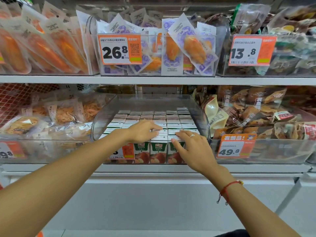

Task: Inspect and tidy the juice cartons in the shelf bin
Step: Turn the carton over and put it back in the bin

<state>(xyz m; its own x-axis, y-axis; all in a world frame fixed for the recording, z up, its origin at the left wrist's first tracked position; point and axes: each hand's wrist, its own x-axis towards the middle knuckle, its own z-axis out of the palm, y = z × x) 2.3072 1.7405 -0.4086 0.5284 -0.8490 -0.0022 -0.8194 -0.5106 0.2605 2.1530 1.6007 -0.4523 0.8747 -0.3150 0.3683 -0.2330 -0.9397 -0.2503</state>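
Two hands on the front rows of juice cartons

Two bare hands reach into a clear plastic bin (pixel 204 117) on the lower shelf (pixel 153 167), where juice cartons (pixel 158 151) stand upright in tight rows, their white tops forming a grid that runs to the back of the bin. The front row shows green labels reading "100%" above pictures of red fruit, seen through the bin's front wall.

The left hand (pixel 142 131) lies palm down over the carton tops near the front middle of the bin. Its fingers (pixel 156 128) are stretched forward and held close together, the tips touching the tops of the second and third rows. The right hand (pixel 191 146) comes in from the right, palm down, wearing a ring. Its fingers (pixel 179 134) are straight and slightly spread, resting on the tops of the front right cartons, while the thumb hangs down over the bin's front wall. Neither hand curls around a carton. A red string bracelet (pixel 228 187) circles the right wrist.

An orange price tag (pixel 127 151) hangs on the bin's front, partly hidden behind the left forearm. Neighbouring bins hold bagged snacks, and another tag reading 49.8 (pixel 236 147) sits just right of the bin.
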